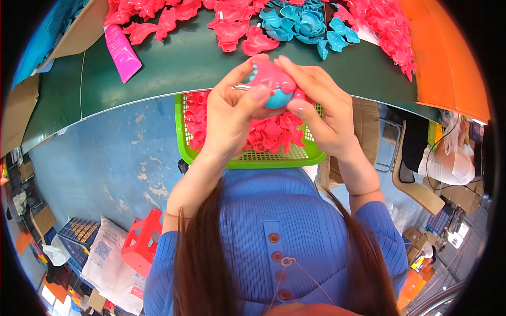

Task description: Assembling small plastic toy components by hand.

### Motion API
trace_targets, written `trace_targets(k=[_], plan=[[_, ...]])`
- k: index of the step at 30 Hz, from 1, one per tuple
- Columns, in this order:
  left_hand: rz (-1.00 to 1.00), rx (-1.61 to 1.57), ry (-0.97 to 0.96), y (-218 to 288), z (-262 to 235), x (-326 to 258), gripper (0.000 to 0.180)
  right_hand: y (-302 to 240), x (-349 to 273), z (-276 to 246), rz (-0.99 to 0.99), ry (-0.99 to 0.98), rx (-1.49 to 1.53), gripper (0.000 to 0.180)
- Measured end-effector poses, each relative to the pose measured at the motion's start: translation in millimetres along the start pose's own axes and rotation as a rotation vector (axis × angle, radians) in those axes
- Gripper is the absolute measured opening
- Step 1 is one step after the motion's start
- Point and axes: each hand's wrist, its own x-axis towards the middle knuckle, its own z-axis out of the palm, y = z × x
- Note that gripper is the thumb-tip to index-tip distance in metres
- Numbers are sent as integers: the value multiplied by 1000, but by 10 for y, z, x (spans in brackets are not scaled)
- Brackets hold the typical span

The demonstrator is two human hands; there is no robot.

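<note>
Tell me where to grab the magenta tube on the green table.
Take the magenta tube by its wider end, probably best from the person's side: that end points toward the near edge of the green table, away from the pink pieces.

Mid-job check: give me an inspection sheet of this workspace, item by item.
Surface: green table, curved by the lens.
Job's things: one pink-and-blue piece, raised between the hands; a silvery rod juts out beside it, attachment unclear.
Clutter: loose pink pieces and blue pieces on the table's far side; magenta tube to their left.
Hands: left hand and right hand both grip the piece with their fingers.
Cables: thin dark cord by a white bag, far right.
Surroundings: green basket of pink parts below the hands; worn blue floor.
</note>
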Motion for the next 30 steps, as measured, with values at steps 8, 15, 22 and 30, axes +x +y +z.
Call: trace_targets(k=[8, 15, 22, 30], plan=[[-39, -92, 43, -73, 13, 18, 49, 52, 17, -13, -184, 16, -186, 64], [-116, -60, 50, -124, -12, 44, 46, 152, -51, 69, -154, 49, -341, 62], [250, 200, 101, -169, 40, 88, 59, 135, -56, 23, -148, 135, -342, 60], [225, 221, -151, -113, -62, 119, 49, 114, -76, 6, -108, 94, -260, 58]])
